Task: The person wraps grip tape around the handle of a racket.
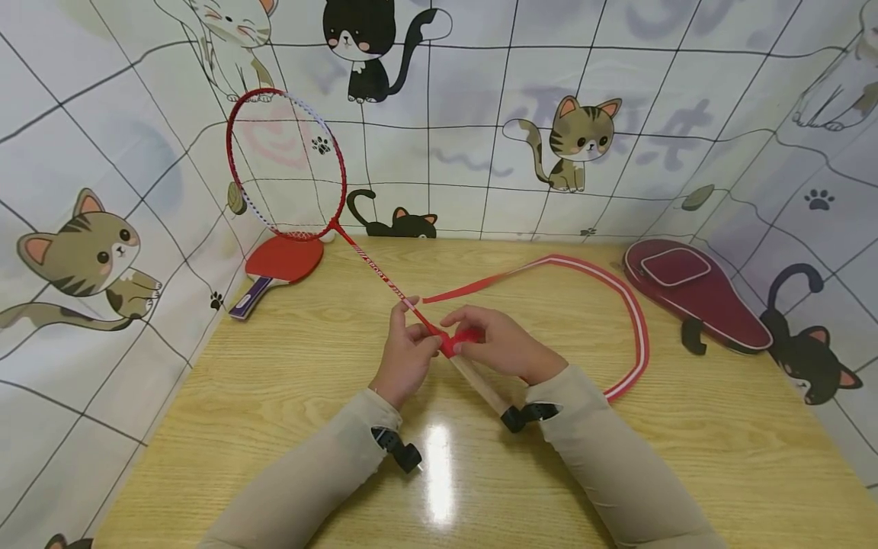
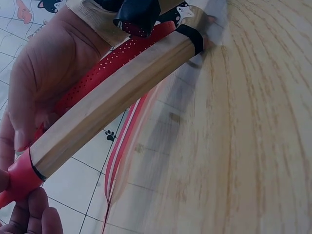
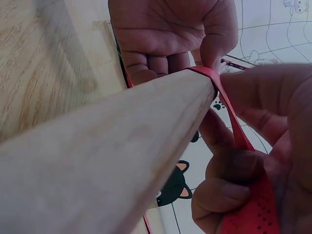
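A badminton racket (image 1: 373,267) slants across the head view, its strung head raised at the far left. My left hand (image 1: 405,362) holds it where the shaft meets the bare wooden handle (image 1: 480,381). Red perforated grip tape (image 3: 251,204) wraps round the handle's top end. With curled fingers, my right hand (image 1: 504,343) pinches this tape close beside the wrap. The left wrist view shows the bare wood (image 2: 112,102) running to a black band (image 2: 191,39) at the butt.
A long loose red strip with a pale stripe (image 1: 641,328) curves over the wooden table (image 1: 329,473). A red table tennis bat (image 1: 284,259) lies at the back left, and a dark red bat case (image 1: 720,305) at the right. Cat-printed cloth (image 1: 466,152) hangs behind.
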The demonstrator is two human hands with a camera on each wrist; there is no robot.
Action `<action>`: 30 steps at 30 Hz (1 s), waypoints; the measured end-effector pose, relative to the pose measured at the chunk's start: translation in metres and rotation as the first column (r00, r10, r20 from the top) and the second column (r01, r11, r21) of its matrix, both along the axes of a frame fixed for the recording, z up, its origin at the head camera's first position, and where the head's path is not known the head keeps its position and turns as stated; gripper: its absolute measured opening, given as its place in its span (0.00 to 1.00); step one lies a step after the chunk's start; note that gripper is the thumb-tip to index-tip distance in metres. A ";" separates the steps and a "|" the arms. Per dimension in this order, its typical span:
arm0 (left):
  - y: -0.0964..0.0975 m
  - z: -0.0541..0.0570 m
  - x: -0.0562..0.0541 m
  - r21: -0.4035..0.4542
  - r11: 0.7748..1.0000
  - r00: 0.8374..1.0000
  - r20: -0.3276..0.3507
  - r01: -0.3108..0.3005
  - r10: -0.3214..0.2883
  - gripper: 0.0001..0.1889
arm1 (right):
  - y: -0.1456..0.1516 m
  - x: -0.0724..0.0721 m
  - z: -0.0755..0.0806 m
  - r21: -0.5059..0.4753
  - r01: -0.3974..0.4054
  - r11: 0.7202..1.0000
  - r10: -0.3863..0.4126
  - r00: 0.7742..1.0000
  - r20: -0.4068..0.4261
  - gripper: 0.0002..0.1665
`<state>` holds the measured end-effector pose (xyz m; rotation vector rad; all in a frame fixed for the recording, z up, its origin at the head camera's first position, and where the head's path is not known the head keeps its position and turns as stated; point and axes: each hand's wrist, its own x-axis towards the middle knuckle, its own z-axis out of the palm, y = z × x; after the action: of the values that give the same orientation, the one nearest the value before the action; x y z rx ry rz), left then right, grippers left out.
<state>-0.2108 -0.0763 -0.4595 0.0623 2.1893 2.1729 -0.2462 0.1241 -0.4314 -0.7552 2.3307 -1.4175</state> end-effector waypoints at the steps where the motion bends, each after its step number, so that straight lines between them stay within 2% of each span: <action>1: 0.000 0.000 0.000 0.004 1.000 1.000 -0.003 0.004 -0.004 0.37 | 0.000 0.000 0.000 0.005 -0.006 1.000 0.006 1.000 -0.005 0.24; 9: -0.002 0.000 0.000 0.011 1.000 1.000 0.002 0.021 -0.021 0.37 | -0.001 -0.001 -0.005 0.022 -0.010 1.000 0.010 1.000 0.016 0.23; 18: -0.001 0.000 0.001 -0.010 1.000 1.000 -0.011 0.029 -0.029 0.42 | 0.000 -0.002 -0.007 0.035 -0.016 0.999 0.017 0.999 -0.050 0.23; 24: 0.000 -0.001 0.001 -0.010 0.999 0.999 -0.028 0.033 -0.034 0.42 | 0.001 -0.002 -0.005 0.016 -0.048 0.999 0.048 0.998 -0.051 0.22; 30: 0.001 0.001 0.002 0.007 0.999 0.999 -0.030 0.037 -0.036 0.41 | 0.002 -0.003 -0.004 0.002 -0.045 0.999 0.045 0.998 -0.040 0.22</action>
<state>-0.2092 -0.0758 -0.4589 0.1352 2.1779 2.1752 -0.2489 0.1261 -0.4356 -0.8379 2.3288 -1.3950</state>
